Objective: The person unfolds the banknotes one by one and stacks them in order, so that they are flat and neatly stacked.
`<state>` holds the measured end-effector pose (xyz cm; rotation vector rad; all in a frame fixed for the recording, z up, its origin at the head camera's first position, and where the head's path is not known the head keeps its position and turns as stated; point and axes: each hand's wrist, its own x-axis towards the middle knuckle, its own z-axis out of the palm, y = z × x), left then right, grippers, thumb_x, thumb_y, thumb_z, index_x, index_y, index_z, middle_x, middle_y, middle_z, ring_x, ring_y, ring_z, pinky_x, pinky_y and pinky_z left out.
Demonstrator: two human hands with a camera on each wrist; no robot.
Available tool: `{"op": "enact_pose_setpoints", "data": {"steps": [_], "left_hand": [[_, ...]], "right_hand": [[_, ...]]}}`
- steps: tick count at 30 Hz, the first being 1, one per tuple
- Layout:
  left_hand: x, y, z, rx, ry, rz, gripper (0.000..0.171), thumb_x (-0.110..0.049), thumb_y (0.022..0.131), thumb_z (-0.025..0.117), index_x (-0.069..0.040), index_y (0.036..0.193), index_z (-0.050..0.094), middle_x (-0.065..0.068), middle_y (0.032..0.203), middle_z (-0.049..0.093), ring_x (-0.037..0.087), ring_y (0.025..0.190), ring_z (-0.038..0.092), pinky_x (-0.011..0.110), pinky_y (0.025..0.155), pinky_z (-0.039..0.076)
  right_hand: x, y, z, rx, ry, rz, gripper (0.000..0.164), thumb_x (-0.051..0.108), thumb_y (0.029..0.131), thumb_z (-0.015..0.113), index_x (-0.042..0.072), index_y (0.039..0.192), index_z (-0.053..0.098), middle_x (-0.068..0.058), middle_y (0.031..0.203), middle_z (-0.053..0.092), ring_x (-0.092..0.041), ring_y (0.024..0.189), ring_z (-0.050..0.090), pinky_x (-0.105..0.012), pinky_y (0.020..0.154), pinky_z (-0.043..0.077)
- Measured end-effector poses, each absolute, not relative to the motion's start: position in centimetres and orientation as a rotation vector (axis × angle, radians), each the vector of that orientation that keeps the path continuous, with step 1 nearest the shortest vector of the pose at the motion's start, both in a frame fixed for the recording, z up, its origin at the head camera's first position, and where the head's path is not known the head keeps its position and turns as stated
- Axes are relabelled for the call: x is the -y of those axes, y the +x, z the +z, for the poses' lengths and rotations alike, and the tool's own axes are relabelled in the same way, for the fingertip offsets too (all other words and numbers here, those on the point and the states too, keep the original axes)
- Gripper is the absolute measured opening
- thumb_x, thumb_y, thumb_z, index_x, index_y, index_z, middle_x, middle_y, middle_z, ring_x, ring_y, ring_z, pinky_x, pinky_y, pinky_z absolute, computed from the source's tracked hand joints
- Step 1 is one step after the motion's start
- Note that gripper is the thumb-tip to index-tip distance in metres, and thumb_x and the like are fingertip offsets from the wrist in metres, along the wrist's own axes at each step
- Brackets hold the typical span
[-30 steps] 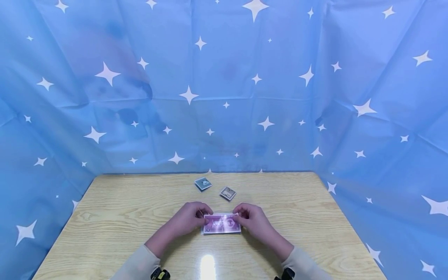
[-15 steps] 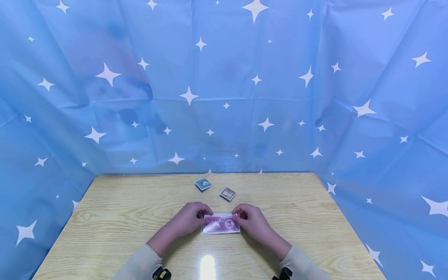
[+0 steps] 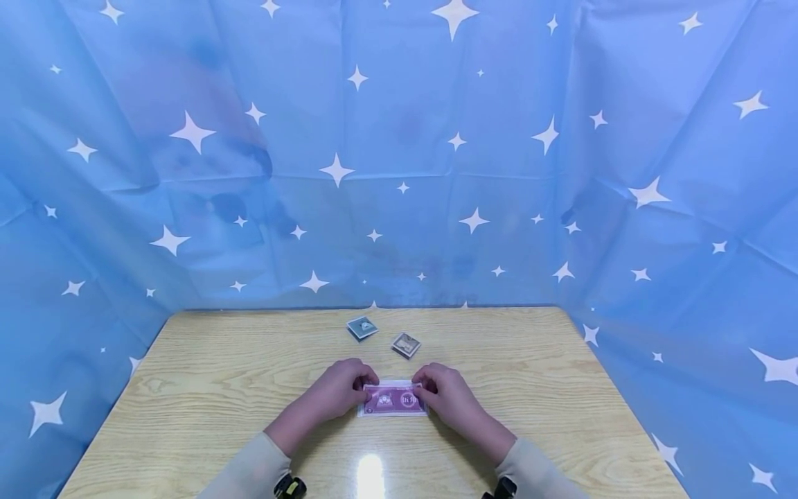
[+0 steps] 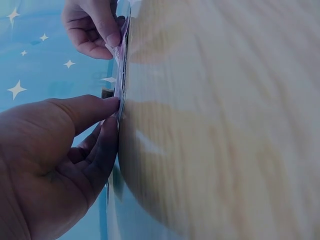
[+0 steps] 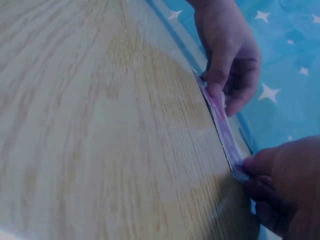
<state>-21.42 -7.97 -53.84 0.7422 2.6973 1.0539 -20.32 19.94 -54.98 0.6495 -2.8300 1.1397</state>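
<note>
A purple printed banknote (image 3: pixel 391 400) lies low over the front middle of the wooden table, with white paper edges showing around it. My left hand (image 3: pixel 339 389) pinches its left end between thumb and fingers. At the opposite end, the thumb and fingers of my right hand (image 3: pixel 447 395) pinch it too. Seen nearly edge-on in the right wrist view, the banknote (image 5: pixel 224 125) forms a thin strip close to the tabletop. In the left wrist view my left thumb (image 4: pixel 97 107) presses against its near end. Whether several sheets are stacked cannot be told.
Behind the hands, a folded blue-green paper square (image 3: pixel 362 327) and a folded grey-brown paper square (image 3: pixel 406 345) lie on the table (image 3: pixel 218 388). A blue curtain (image 3: pixel 399 208) with white stars hangs along the table's back edge.
Both hands keep their grip and have barely shifted. The glare on the banknote has faded, and its printed pattern shows differently and more clearly now.
</note>
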Motion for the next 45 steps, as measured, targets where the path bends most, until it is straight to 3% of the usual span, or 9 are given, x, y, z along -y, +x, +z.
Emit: {"op": "enact_pose_setpoints", "data": {"steps": [15,32,40,45], "left_hand": [[8.1,-21.2,-53.8,-2.696,0.711,1.043,0.02,-0.005,0.093,0.086,-0.012,0.11,0.08,-0.002,0.097,0.061,0.011,0.088,0.058,0.033,0.082,0.055],[8.6,-21.4,-53.9,-2.656,0.725,1.133,0.023,-0.005,0.093,0.085,-0.011,0.114,0.079,-0.002,0.099,0.064,0.014,0.091,0.061,0.033,0.081,0.055],[9.0,-21.5,-53.5,-2.662,0.671,1.198,0.018,-0.01,0.098,0.082,-0.01,0.116,0.077,-0.002,0.103,0.068,0.014,0.094,0.063,0.035,0.085,0.058],[9.5,-22.4,-53.1,-2.697,0.594,1.315,0.012,-0.011,0.103,0.077,-0.008,0.115,0.078,-0.004,0.101,0.068,0.012,0.091,0.063,0.033,0.081,0.058]], "right_hand": [[-19.7,-20.3,-54.7,2.886,0.637,1.054,0.01,0.007,0.098,0.084,0.013,0.107,0.083,0.004,0.101,0.06,-0.008,0.084,0.056,-0.026,0.072,0.053],[-19.9,-20.2,-54.3,2.883,0.619,1.074,0.014,0.009,0.098,0.083,0.013,0.111,0.083,0.007,0.103,0.064,-0.007,0.087,0.058,-0.026,0.076,0.055],[-20.0,-20.6,-53.7,2.816,0.55,1.227,0.009,0.009,0.099,0.083,0.013,0.106,0.081,0.007,0.097,0.063,-0.008,0.08,0.058,-0.026,0.07,0.054],[-19.5,-21.9,-52.6,2.787,0.55,1.288,0.008,0.005,0.1,0.08,0.011,0.105,0.08,0.004,0.098,0.064,-0.012,0.078,0.06,-0.027,0.066,0.056]]}}
